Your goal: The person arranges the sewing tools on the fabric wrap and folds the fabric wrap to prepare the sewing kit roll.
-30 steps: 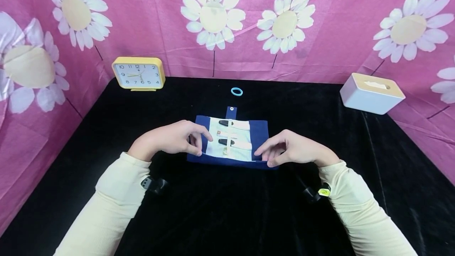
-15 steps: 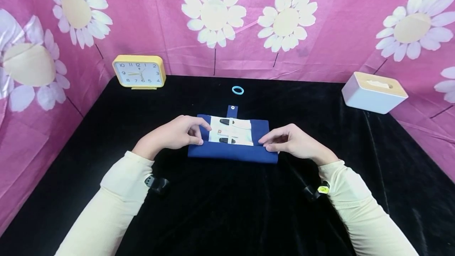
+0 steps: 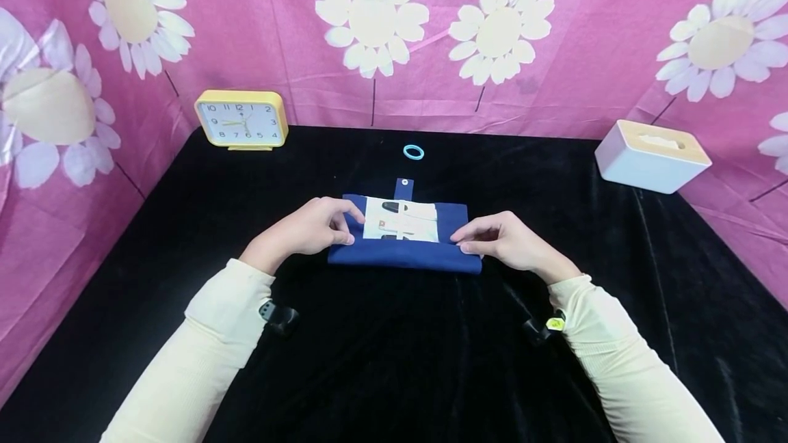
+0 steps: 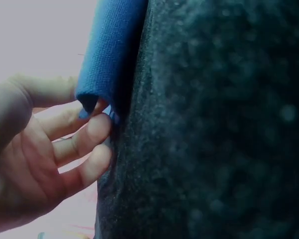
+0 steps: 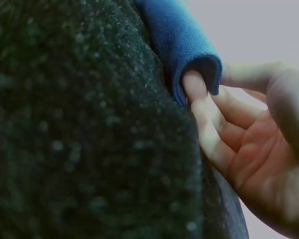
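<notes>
A navy-blue fabric roll-up pouch (image 3: 403, 255) lies on the black cloth, its near edge folded over toward the far side. On its pale lining (image 3: 425, 219), several small white items with dark ends sit under a white band; the fold partly covers them. At the left end of the fold, my left hand (image 3: 310, 227) pinches the fabric between thumb and fingers. My right hand (image 3: 507, 243) pinches the right end likewise. In the right wrist view, a fingertip of the right hand (image 5: 249, 132) sits inside the curled blue fabric (image 5: 182, 37). A snap tab (image 3: 403, 189) sticks out at the far edge.
Beyond the pouch lies a light-blue ring (image 3: 414, 152). A yellow clock (image 3: 241, 119) stands at the back left, and a white tissue box with a wooden top (image 3: 652, 157) at the back right. A pink floral curtain (image 3: 425, 104) closes off the back.
Both hands have carried the pouch's near edge up and away, folding it over the lining. The lower small items have gone under the fold. The ring, clock and tissue box keep their places.
</notes>
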### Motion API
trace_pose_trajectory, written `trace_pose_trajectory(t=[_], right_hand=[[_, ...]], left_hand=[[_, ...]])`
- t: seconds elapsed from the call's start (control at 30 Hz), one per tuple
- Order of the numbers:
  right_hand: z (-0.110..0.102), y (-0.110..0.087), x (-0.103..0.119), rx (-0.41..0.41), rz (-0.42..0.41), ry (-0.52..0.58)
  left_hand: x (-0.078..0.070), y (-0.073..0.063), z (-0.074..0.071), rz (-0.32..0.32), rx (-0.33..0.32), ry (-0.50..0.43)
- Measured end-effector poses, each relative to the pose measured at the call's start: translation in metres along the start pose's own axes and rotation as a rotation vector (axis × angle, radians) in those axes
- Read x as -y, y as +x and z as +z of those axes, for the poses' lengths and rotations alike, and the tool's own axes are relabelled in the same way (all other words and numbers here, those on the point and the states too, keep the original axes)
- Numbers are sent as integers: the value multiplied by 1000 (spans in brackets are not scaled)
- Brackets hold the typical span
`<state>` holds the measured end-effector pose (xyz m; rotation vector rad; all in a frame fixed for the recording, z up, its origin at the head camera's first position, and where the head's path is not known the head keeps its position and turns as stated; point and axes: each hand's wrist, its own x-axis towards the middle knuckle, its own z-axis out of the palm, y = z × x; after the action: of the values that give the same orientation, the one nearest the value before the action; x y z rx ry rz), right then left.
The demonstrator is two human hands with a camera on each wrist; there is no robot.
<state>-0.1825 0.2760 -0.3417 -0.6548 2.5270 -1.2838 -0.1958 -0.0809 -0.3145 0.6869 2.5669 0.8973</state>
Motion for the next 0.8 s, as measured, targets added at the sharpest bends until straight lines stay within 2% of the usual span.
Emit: trace_pose_trajectory(t=[0.23, 0.43, 0.53, 0.67, 0.8], right_hand=[[0, -5, 10, -2, -69, -67], [2, -5, 26, -30, -263, -114], [7, -6, 39, -16, -337, -135], [15, -7, 53, 17, -364, -222], [23, -8, 58, 41, -366, -367]], left_hand=[[0, 1, 2, 17, 28, 22], [0, 1, 2, 29, 34, 41], [-2, 0, 0, 31, 39, 47], [-4, -1, -1, 28, 39, 57], [-5, -2, -1, 15, 35, 69]])
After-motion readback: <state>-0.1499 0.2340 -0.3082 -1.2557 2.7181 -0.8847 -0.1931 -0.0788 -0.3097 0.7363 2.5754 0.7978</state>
